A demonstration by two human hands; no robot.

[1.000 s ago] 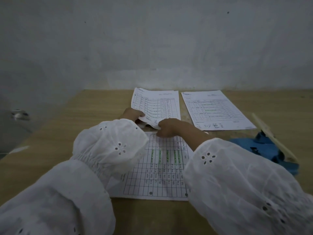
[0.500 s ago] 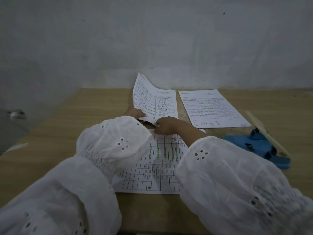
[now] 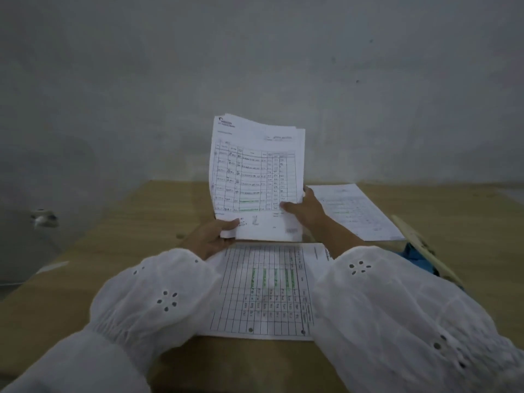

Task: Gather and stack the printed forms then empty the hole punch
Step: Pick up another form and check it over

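Note:
A thin sheaf of printed forms stands almost upright above the middle of the wooden table. My left hand grips its lower left corner. My right hand pinches its right edge, thumb on the front. Below it a gridded form with green marks lies flat, turned sideways, between my white sleeves. Another printed form lies flat to the right, behind my right hand. The blue hole punch sits at the right, partly hidden by my right sleeve, with a pale ruler lying over it.
The wooden table runs up to a grey wall at the back. Off the table's left edge a small metal fitting shows on the dim wall. A pale strip lies near the left edge.
Both hands have lifted the far-left forms off the table and tipped them upright. The other two forms and the punch have not moved.

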